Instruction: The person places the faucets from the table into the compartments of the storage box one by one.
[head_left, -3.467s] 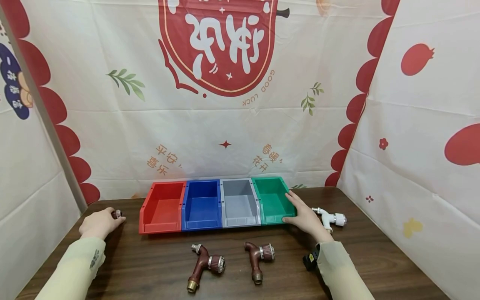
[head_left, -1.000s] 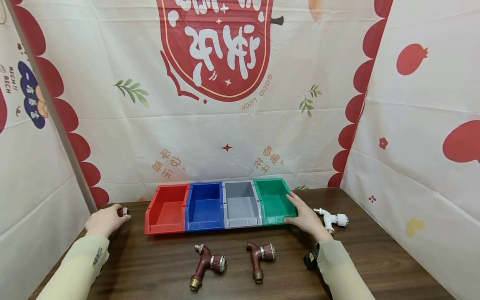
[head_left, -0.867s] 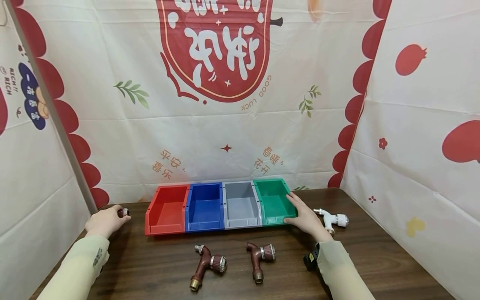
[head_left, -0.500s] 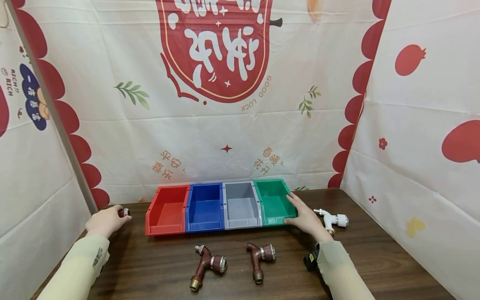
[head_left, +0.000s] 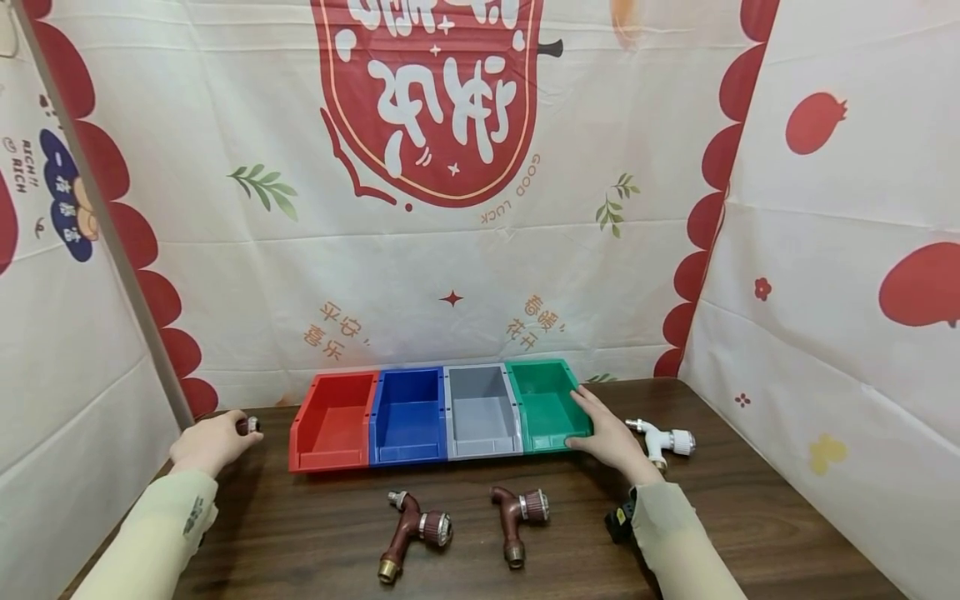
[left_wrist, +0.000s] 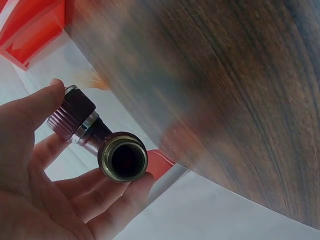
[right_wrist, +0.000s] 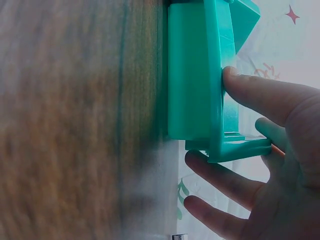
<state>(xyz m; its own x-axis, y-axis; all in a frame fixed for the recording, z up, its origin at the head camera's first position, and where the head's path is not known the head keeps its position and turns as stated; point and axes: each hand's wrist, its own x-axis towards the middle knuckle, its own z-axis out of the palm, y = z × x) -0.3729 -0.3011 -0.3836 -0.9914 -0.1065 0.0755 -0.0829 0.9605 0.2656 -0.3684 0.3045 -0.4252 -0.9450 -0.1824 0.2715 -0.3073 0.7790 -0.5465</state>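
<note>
Gripping a brown tap point(left_wrist: 92, 140) left of the red bin point(head_left: 333, 459), the left hand point(head_left: 208, 443) mostly covers it from above, while the right hand point(head_left: 613, 437) pinches the green bin point(head_left: 551, 408) at its side wall between thumb and fingers. Two more brown taps point(head_left: 407, 525) lie before the bins, a white tap point(head_left: 659, 437) beyond the right hand. "GOOD LUCK" and "RICH!!" show on the cloth walls point(head_left: 390, 258), the red emblem point(head_left: 420, 177) cut off overhead.

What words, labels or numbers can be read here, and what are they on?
"GOOD LUCK": back cloth.
"平安喜乐": back cloth, lower left.
"春暖花开": back cloth, lower right.
"RICH!! RICH": left cloth.
"一夜暴富" (probably): blue cloud print.
Red emblem: large characters, cut off; unsure.
Too small: marks on left sleeve, black wrist device.
Taps, bins: none seen.
</note>
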